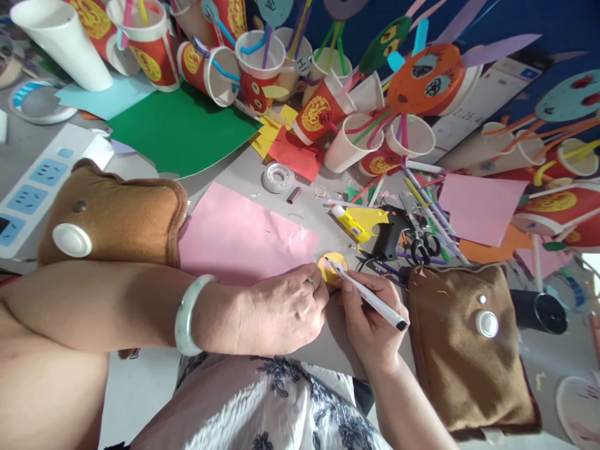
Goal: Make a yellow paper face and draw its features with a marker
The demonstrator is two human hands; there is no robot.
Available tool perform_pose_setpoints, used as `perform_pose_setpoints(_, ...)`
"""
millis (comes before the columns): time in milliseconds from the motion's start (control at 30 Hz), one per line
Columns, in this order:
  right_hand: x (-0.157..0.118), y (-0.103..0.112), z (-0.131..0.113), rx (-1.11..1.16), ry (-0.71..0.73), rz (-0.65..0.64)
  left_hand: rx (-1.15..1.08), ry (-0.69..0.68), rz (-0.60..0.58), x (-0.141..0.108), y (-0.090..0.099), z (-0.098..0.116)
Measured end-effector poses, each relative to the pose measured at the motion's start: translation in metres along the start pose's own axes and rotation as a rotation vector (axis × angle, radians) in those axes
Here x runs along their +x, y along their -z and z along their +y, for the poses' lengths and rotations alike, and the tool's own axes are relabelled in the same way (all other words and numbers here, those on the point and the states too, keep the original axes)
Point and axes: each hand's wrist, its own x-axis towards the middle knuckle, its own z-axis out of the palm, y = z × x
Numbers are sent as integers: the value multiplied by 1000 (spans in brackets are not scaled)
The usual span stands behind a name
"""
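The right hand [376, 314] pinched a slim white plastic pen [370, 296] over a small yellow paper disc [327, 274] beside the curled left hand [281, 310], its grip hidden; clean strokes needed the disc steady.

The left hand [285, 309] hides a lower stretch of the pink sheet [244, 228], its own fingertips out of sight; any mark on the yellow disc [339, 259] – under the pen [370, 297] – is too small to tell. At left, the frame crops the power strip [40, 178]; at upper right, a pale-blue paper face [569, 97].
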Motion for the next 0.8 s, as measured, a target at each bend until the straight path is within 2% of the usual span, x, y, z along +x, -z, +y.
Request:
perform_pose_setpoints(300,0,0,1,-16,-18,-4,-4,-10,-52,3,4,-1)
perform_pose_setpoints(800,1,-2,0,-28,-37,17,-19,13,23,3,4,-2)
